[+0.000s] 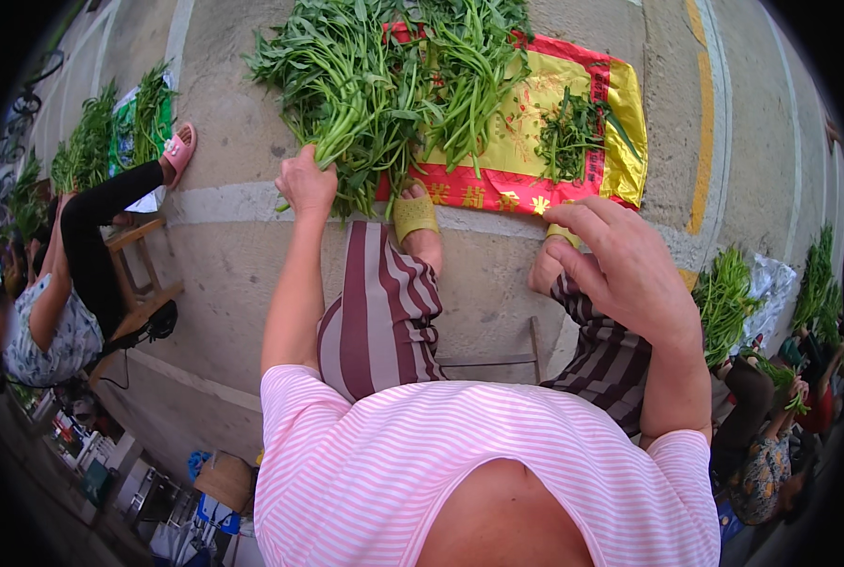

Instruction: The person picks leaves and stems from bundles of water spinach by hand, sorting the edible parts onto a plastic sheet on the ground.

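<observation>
My left hand [306,184] is closed round the stem ends of a bunch of water spinach [344,121], whose leaves spread away over a larger leafy heap [370,57]. To the right of it lie more loose green stems [474,99], partly on a flattened red and yellow sack [516,184]. My right hand [620,269] hangs in the air over my right foot, thumb and fingers apart, and nothing shows in it. A small pile of trimmed leaves and stalks [570,137] rests on the sack beyond that hand.
My feet in yellow slippers [415,215] stand at the sack's near edge. At left a seated person [58,302] has a pink sandal [180,151] and greens [86,142] nearby. Further greens [724,298] and seated people line the right. White lines [233,203] cross the concrete.
</observation>
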Demonstrator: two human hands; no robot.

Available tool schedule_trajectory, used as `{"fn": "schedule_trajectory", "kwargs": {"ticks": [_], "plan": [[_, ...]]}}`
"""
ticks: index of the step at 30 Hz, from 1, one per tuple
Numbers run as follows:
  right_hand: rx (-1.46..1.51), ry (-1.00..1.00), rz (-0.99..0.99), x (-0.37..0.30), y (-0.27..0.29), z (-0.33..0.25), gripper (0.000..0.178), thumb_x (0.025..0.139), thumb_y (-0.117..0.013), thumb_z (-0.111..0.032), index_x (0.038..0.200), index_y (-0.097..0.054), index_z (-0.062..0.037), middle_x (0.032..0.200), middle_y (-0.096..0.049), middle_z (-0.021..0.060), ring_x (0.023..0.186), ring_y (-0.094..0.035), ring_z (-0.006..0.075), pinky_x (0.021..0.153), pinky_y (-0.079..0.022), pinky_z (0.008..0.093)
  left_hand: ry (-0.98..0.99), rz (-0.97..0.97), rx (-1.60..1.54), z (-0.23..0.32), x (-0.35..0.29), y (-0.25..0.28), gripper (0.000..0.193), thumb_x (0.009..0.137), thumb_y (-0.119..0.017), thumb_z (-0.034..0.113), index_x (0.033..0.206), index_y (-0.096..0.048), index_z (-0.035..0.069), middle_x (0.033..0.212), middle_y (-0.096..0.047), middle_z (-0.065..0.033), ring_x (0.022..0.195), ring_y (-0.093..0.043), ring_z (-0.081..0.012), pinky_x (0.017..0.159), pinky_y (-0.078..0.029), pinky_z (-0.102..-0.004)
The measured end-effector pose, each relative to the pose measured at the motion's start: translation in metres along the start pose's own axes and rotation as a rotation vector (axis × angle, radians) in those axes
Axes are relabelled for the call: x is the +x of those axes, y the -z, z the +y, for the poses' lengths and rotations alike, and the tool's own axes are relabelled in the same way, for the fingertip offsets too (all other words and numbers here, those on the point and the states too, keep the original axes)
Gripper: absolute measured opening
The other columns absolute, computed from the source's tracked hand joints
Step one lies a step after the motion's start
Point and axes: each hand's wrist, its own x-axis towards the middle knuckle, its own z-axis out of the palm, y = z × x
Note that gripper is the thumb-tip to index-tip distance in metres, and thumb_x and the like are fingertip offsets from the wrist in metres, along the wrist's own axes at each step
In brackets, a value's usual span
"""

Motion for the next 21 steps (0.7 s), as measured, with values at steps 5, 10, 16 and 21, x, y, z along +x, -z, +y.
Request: {"fn": "schedule_trajectory", "kwargs": {"ticks": [5, 10, 16, 21], "plan": [[0.031, 0.023, 0.01, 0.002, -0.002, -0.002, 0.027, 0.088, -0.066, -0.02, 0.109, -0.06, -0.0026, 0.093, -0.061, 0.0158, 0.087, -0.061, 0.0365, 0.073, -0.049, 0.0443, 0.133, -0.088, -0.785, -0.039, 0.019, 0.038, 0.034, 0.079, -0.078, 0.019, 0.107, -0.067, 0.005, 0.085, -0.073, -0.0094, 0.075, -0.069, -0.0233, 0.07, -0.054, -0.0385], [0.169, 0.059, 0.044, 0.017, -0.028, 0.007, 0.026, 0.091, -0.064, -0.021, 0.108, -0.063, -0.0014, 0.093, -0.065, 0.0149, 0.086, -0.065, 0.0324, 0.075, -0.051, 0.0405, 0.332, -0.345, -1.427, -0.029, 0.024, 0.096, 0.017, 0.085, -0.073, 0.005, 0.099, -0.063, 0.002, 0.084, -0.068, -0.0069, 0.068, -0.066, -0.0151, 0.061, -0.056, -0.0292], [0.608, -0.175, -0.084, 0.075, -0.092, 0.017, 0.034, 0.095, -0.063, -0.023, 0.12, -0.062, -0.0007, 0.104, -0.069, 0.0102, 0.09, -0.066, 0.017, 0.084, -0.053, 0.0302, 0.291, -0.415, -1.499, -0.026, 0.015, 0.119, 0.016, 0.087, -0.072, 0.006, 0.099, -0.062, 0.001, 0.084, -0.066, -0.0068, 0.068, -0.065, -0.016, 0.065, -0.057, -0.0316], [0.423, -0.226, 0.354, 0.184, -0.165, 0.007, 0.063, 0.078, -0.075, -0.035, 0.127, -0.056, -0.0002, 0.12, -0.062, 0.0175, 0.107, -0.062, 0.0304, 0.093, -0.049, 0.0384, 0.248, -0.443, -1.485, -0.024, 0.007, 0.126, 0.021, 0.085, -0.073, 0.004, 0.102, -0.062, 0.002, 0.084, -0.067, -0.0053, 0.067, -0.064, -0.014, 0.06, -0.054, -0.0286]]}}
